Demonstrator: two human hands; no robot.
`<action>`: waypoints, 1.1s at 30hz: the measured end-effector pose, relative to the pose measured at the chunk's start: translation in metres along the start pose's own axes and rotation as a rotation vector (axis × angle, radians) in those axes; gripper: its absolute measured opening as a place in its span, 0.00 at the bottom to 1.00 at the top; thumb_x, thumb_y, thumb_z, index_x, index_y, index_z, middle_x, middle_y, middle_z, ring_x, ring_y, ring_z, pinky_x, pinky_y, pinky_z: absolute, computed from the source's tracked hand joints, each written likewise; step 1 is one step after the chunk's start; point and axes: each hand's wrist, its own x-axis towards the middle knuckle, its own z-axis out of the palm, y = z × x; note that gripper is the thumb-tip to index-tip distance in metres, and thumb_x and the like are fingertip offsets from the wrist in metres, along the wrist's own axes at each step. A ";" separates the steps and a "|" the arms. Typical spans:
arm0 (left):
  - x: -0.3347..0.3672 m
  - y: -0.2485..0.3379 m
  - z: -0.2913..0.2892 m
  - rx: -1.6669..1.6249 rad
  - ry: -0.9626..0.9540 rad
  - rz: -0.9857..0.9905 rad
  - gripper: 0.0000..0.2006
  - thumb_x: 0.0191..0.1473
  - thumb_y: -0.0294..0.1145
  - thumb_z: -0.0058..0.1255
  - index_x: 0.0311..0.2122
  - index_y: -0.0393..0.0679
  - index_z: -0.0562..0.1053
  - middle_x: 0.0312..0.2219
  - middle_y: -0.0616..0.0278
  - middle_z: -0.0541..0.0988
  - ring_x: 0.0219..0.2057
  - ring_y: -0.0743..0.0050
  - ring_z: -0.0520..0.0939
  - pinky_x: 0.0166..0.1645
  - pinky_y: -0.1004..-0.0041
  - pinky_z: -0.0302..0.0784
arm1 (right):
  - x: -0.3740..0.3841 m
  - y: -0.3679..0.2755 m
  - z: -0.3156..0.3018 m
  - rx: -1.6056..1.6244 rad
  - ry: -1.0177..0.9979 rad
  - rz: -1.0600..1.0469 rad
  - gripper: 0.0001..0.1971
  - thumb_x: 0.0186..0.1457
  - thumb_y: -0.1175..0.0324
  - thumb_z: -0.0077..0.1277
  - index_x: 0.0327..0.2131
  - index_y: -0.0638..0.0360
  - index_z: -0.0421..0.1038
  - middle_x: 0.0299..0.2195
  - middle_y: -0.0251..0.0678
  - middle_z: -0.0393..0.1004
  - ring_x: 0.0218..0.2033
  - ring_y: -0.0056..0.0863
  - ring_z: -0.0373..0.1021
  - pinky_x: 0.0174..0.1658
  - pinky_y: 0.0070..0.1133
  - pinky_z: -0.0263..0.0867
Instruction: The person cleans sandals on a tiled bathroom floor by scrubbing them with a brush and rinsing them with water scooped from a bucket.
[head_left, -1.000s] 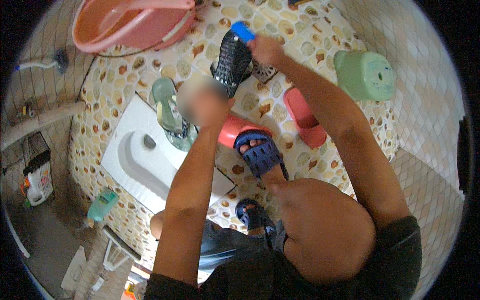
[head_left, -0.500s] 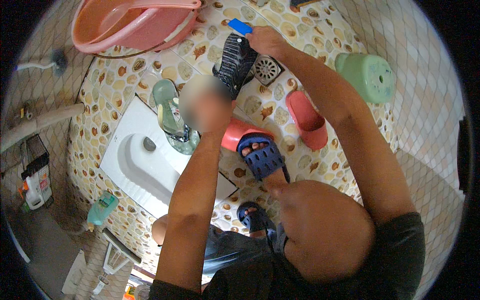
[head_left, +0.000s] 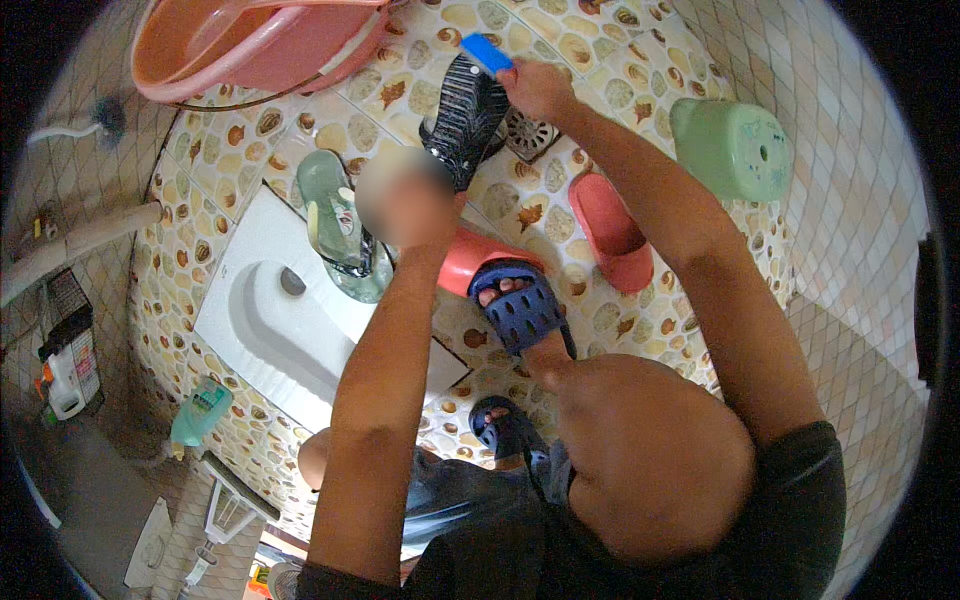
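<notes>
My right hand (head_left: 541, 92) is closed around a blue brush (head_left: 486, 54), held against the far end of a black ridged shoe (head_left: 467, 115). At the near end of that shoe is my left hand (head_left: 408, 205), closed on it; a blur covers most of its fingers. Part of another dark shoe seems to show beneath the ridged one. Left of my left hand lies a green flip-flop (head_left: 335, 220), partly over the white squat toilet (head_left: 235, 330). A red slipper (head_left: 490, 258) sits close to my foot, and its match (head_left: 612, 235) lies to the right.
Pink basins (head_left: 300, 60) stand at the far left and a green stool (head_left: 735, 150) at the right wall. A floor drain (head_left: 528, 137) is beside the black shoe. Blue sandals (head_left: 515, 312) are on my feet. A green bottle (head_left: 203, 410) and a squeegee (head_left: 232, 500) are at lower left.
The blue brush and my right hand have shifted slightly on the shoe's far end, and the brush is turned a little. The whole view has moved slightly; my left hand stays at the shoe.
</notes>
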 end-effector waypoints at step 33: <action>-0.007 0.005 -0.024 0.266 -0.046 -0.164 0.38 0.37 0.61 0.63 0.46 0.39 0.71 0.45 0.56 0.76 0.50 0.57 0.73 0.55 0.55 0.65 | -0.002 0.008 -0.017 -0.110 -0.036 -0.213 0.18 0.59 0.58 0.41 0.32 0.63 0.74 0.26 0.55 0.74 0.30 0.50 0.75 0.39 0.45 0.69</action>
